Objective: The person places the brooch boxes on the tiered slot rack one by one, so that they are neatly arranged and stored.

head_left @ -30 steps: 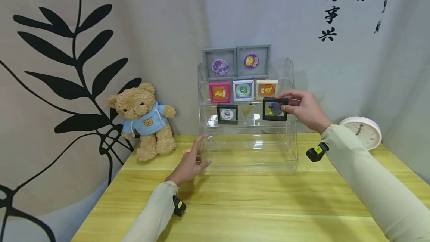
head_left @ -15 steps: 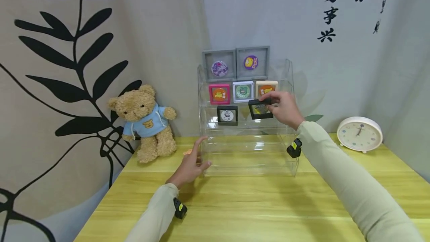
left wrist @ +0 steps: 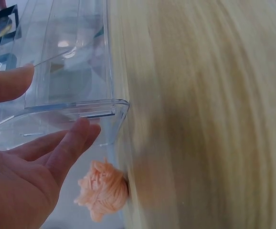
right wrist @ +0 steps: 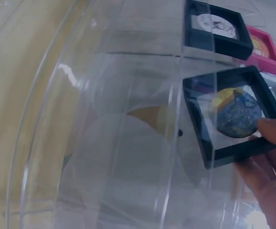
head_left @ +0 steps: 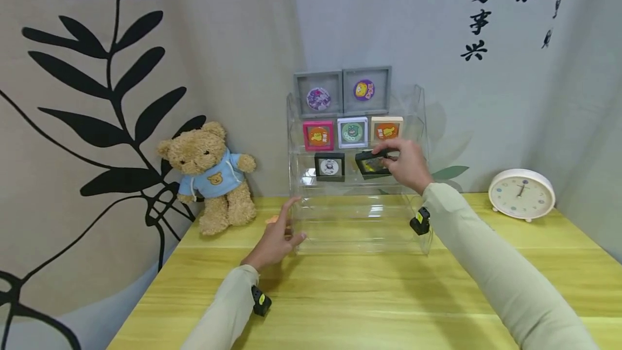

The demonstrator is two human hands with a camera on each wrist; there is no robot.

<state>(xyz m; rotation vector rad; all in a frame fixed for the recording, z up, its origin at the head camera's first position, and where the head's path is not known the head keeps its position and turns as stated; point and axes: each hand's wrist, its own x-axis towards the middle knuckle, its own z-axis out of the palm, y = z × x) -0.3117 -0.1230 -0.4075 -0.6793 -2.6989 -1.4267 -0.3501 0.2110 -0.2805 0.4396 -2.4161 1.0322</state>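
In the head view my right hand (head_left: 408, 166) pinches the top right edge of a small black display frame (head_left: 368, 165) at the third tier of a clear acrylic riser stand (head_left: 359, 230). The frame tilts back. A round blue and yellow badge (right wrist: 236, 113) floats in its film, close to my thumb in the right wrist view. Another black frame (head_left: 330, 166) with a white badge stands to its left. My left hand (head_left: 269, 244) is at the stand's left side panel (left wrist: 76, 106), thumb on one side and outstretched fingers on the other.
Pink (head_left: 318, 135), white (head_left: 352, 132) and cream (head_left: 386, 129) frames fill the tier above, with two grey frames (head_left: 318, 93) on top. A teddy bear (head_left: 209, 177) sits left, a white clock (head_left: 521, 194) right. Peach yarn (left wrist: 103, 190) lies behind the left hand.
My right hand has carried the black frame leftward from below the cream frame, then lowered it and tipped it back at the third tier. The left hand has stayed at the stand's side.
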